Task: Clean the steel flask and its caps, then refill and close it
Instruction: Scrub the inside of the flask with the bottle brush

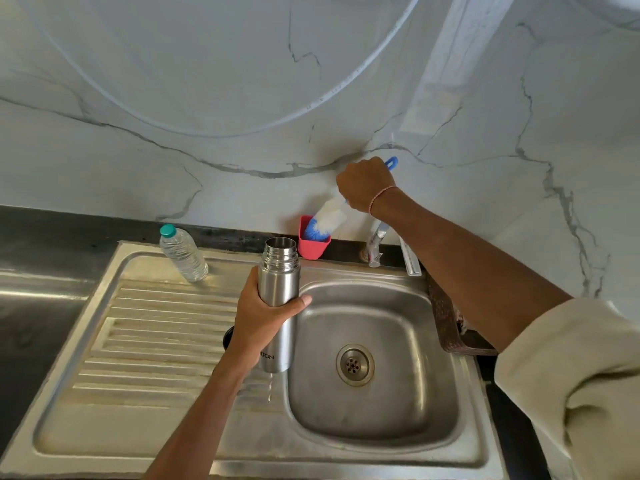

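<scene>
My left hand [265, 315] grips the steel flask [280, 282] around its middle, upright and uncapped, over the left rim of the sink basin. My right hand [363, 185] grips the blue handle of a bottle brush [327, 220] near the back wall. The brush's white and blue bristles dip into a red holder cup [313, 245] behind the sink. A dark round object [227, 337], perhaps a cap, peeks out behind my left wrist on the drainboard; most of it is hidden.
A clear plastic water bottle [183, 252] with a teal cap stands at the back of the ribbed drainboard [156, 341]. The steel sink basin [367, 362] has a drain in its middle. A tap [375, 245] stands behind it. A brown basket [450, 323] sits on the right.
</scene>
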Demonstrator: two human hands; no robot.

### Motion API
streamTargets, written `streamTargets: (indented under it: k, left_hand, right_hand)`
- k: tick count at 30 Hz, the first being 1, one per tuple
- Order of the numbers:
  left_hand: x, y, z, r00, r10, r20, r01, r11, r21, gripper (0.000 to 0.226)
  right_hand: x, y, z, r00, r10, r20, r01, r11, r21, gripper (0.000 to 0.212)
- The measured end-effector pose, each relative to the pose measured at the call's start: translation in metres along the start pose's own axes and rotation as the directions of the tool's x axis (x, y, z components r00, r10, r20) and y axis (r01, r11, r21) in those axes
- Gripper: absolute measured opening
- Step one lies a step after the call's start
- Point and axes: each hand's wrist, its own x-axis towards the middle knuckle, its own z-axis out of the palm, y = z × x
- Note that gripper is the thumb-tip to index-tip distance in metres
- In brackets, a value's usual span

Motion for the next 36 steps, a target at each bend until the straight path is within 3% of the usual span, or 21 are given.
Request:
streamTargets:
  k: [5,8,14,20,26,29,31,36]
  left_hand:
    - [-0.002,0.002,0.003,1.0,-0.006,0.003,0.006,1.0,0.005,0.063]
    - [-0.005,0.004,0.008,1.0,-0.003,0.012,0.003,1.0,-0.002,0.062]
    - [-0.014,0.004,0.013,1.0,-0.01,0.014,0.01,1.0,0.002,0.062]
    - [-0.024,0.003,0.012,1.0,0.012,-0.006,-0.012,1.0,0.028,0.062]
    - [-0.034,0.004,0.008,0.999,0.031,-0.021,-0.029,0.998,0.056,0.064]
    - [-0.037,0.002,0.009,0.999,0.016,-0.037,-0.013,0.997,0.071,0.063]
    - [-0.04,0.0,0.011,0.999,0.005,-0.049,-0.001,0.997,0.079,0.062]
    - [-0.043,0.001,0.015,0.999,-0.008,-0.047,0.013,0.994,0.11,0.062]
  right_hand:
    - [-0.007,0.019,-0.01,0.998,0.057,-0.037,-0.057,0.998,0.013,0.018]
    - [-0.02,0.031,-0.016,0.991,0.102,-0.088,-0.1,0.994,0.034,0.009]
    - [-0.054,0.049,-0.024,0.971,0.151,-0.183,-0.151,0.988,0.013,0.017]
    - [-0.101,0.055,-0.025,0.951,0.243,-0.192,-0.246,0.969,0.013,0.012]
    - [-0.148,0.041,0.01,0.883,0.431,-0.187,-0.422,0.902,0.086,0.025]
    - [-0.165,0.018,0.038,0.823,0.539,-0.18,-0.48,0.829,0.287,0.039]
    - [-0.174,-0.002,0.057,0.774,0.62,-0.127,-0.523,0.74,0.423,0.032]
    - [-0.194,-0.035,0.095,0.663,0.745,0.075,-0.491,0.357,0.795,0.014]
